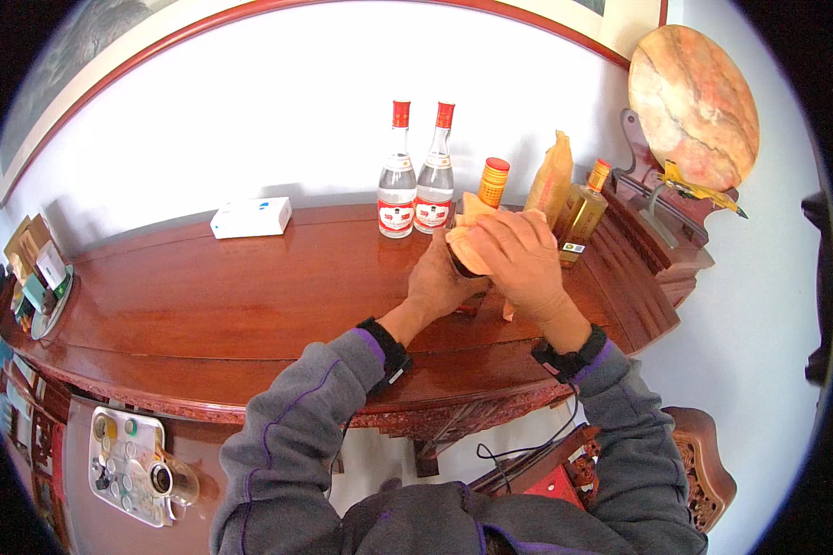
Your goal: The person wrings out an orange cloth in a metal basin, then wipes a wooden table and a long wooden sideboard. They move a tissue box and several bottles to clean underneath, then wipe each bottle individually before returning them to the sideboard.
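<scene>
My left hand (437, 275) grips a dark bottle (466, 263) on its left side. Over the bottle's upper part lies an orange cloth (466, 244), and my right hand (520, 260) presses it there with bent fingers. Most of the bottle is hidden by my hands and the cloth. Just left of them stand two clear glass liquor bottles (396, 201) with red caps. Behind my hands rises a bottle with a gold and red cap (493, 182). To the right are a bottle wrapped in tan paper (552, 177) and a gold glass bottle (583, 215).
A white box (251, 218) lies near the wall on the wooden table (250, 291). At the right are a round stone disc (694, 107) and a yellow model airplane (697, 191). Lower left, a tray (104, 479) holds cups beside a glass pot (180, 483). Carved chairs stand below.
</scene>
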`<state>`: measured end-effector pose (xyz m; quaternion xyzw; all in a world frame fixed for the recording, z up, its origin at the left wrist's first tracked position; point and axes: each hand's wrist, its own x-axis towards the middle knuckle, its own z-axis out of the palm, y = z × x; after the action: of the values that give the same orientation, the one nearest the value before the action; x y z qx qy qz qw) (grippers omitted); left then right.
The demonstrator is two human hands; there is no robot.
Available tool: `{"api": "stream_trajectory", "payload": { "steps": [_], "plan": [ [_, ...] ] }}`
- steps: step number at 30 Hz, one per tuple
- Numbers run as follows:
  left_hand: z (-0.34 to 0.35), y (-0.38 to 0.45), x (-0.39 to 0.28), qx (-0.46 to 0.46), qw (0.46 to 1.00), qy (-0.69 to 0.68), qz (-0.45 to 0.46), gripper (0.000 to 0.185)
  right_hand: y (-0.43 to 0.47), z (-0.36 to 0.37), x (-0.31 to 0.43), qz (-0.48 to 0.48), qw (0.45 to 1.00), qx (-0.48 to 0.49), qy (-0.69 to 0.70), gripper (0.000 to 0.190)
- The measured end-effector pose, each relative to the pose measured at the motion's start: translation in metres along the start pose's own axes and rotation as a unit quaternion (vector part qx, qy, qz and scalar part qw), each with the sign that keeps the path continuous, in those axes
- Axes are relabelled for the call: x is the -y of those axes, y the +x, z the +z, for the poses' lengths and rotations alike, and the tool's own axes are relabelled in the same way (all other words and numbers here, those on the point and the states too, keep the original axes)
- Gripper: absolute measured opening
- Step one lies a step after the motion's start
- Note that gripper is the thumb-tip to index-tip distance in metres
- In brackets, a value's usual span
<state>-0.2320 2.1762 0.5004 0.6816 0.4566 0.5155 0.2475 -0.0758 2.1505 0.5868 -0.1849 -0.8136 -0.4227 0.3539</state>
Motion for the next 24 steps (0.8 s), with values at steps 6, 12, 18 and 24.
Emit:
{"api": "stream_trajectory", "payload": {
  "steps": [6,12,18,24],
  "plan": [
    [0.007,0.004,0.009,-0.004,0.998,0.050,0.038,0.080,0.018,0.006,0.004,-0.029,0.998,0.034,-0.037,0.029],
    [0.017,0.012,0.047,-0.046,0.846,0.447,0.286,0.063,0.058,0.025,0.028,0.062,0.959,0.271,-0.053,0.024],
    [0.010,0.006,0.026,0.003,0.987,0.151,0.050,0.073,0.011,0.015,0.016,0.038,0.997,0.011,0.062,0.038],
    [-0.008,-0.005,-0.022,0.001,0.997,0.053,-0.057,0.091,-0.035,-0.003,-0.012,0.294,0.928,-0.041,0.227,0.030]
  ]
}}
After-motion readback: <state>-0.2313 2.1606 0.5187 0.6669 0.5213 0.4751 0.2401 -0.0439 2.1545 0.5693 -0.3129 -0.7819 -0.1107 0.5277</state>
